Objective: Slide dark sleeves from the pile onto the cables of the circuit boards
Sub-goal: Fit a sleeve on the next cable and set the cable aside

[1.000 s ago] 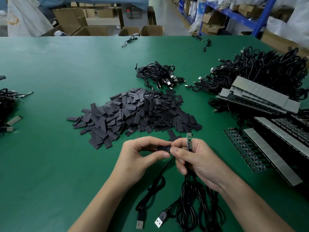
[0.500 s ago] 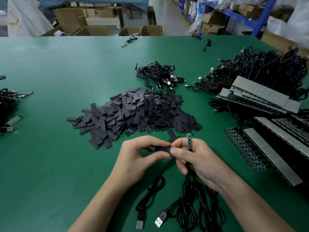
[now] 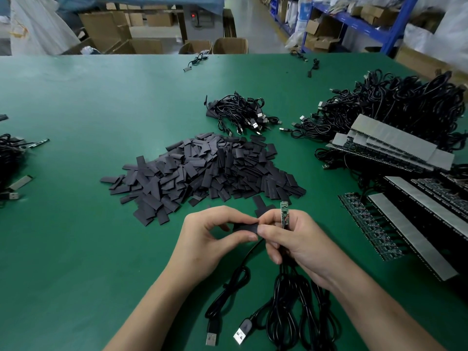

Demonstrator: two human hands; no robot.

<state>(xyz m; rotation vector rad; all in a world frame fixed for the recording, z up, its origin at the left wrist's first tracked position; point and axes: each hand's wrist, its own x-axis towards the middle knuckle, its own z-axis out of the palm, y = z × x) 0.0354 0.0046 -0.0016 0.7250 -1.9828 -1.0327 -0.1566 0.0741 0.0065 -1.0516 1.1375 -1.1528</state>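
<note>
Black and flat, a short sleeve [image 3: 244,228] is being pinched at its left end between the thumb and forefinger of the left hand [image 3: 207,239], while that hand's other fingers are curling loosely beneath it. The right hand [image 3: 298,241] is gripping a narrow green circuit board [image 3: 285,214], with its fingers wrapping the lower part and its thumb and forefinger tip pressing against the sleeve's right end. The board is standing upright, its top poking out above the knuckles.

The sleeve is lying level between the two hands, just left of the board and lower than its tip. Whether its mouth is gaping I cannot tell.

Black cables [image 3: 286,312] are hanging from under the right hand in loose loops on the green table [image 3: 101,97], ending in two plugs [image 3: 241,333] near the bottom edge. The pile of sleeves [image 3: 207,171] is sitting just beyond the hands, a couple of strays almost touching the fingers. Stacked boards [image 3: 392,153] with grey strips are lying to the right, and a heap of cables [image 3: 405,105] is spreading out behind them.
</note>
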